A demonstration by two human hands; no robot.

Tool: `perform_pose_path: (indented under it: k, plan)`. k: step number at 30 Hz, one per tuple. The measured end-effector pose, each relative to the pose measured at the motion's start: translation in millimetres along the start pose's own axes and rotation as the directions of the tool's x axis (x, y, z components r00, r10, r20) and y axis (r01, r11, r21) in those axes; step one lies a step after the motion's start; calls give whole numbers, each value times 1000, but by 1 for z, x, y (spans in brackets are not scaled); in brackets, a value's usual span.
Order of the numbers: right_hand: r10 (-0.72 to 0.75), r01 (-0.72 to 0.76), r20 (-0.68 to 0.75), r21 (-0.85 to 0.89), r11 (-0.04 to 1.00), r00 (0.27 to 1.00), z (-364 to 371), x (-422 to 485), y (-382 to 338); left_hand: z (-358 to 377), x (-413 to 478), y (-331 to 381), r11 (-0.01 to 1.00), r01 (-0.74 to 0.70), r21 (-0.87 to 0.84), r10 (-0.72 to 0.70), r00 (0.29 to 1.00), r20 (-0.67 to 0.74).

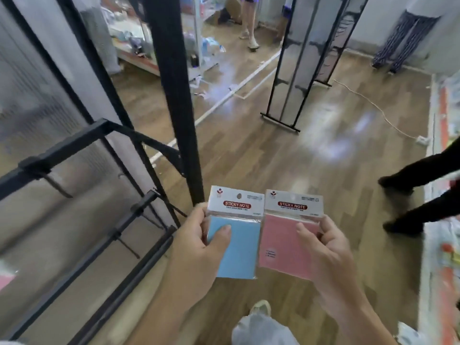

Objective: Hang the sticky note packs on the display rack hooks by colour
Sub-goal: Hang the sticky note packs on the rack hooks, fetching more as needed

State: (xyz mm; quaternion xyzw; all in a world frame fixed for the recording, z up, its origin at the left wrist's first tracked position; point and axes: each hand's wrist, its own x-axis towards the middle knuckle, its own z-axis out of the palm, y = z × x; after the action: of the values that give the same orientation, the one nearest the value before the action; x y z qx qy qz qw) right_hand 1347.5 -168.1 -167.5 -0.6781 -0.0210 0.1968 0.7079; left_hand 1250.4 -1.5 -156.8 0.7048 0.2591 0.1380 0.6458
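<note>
L hand [199, 245] pinches blue pack [236, 247], R hand [323, 255] pinches pink pack [286, 242].

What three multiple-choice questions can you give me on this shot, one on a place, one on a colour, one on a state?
1. Where is the blue sticky note pack in clear wrap?
A. in the left hand
B. on a rack hook
C. on the floor

2. What colour is the plastic-wrapped sticky note pack in the right hand?
A. yellow
B. pink
C. green

3. What state are these two packs in?
A. both hung
B. one hung, one held
C. both held, neither hung

Answers:
1 A: the left hand pinches it, thumb on its front.
2 B: the pad under the white header card is pink.
3 C: each hand holds one pack, clear of the black metal display rack.
</note>
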Motion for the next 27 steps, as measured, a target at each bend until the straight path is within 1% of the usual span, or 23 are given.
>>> perform_pose_path:
  k: [5,10,16,20,27]
  plan:
    - [-19,19,-27,1,1000,999,-74,79,-38,85,68,30,999,-51,16,50,997,53]
    - [-42,42,-67,-3,999,997,-128,148,-67,146,123,45,999,-42,-27,44,994,101]
    - [-14,12,-93,-15,1000,996,-156,221,-77,200,204,55,997,-4,-78,13,993,113]
    - [4,-5,-117,-7,1000,993,-169,288,-86,234,276,58,994,-4,-107,17,993,118]
    - [-49,39,-163,-67,997,985,-185,432,-142,290,437,104,988,-69,-141,89,987,137]
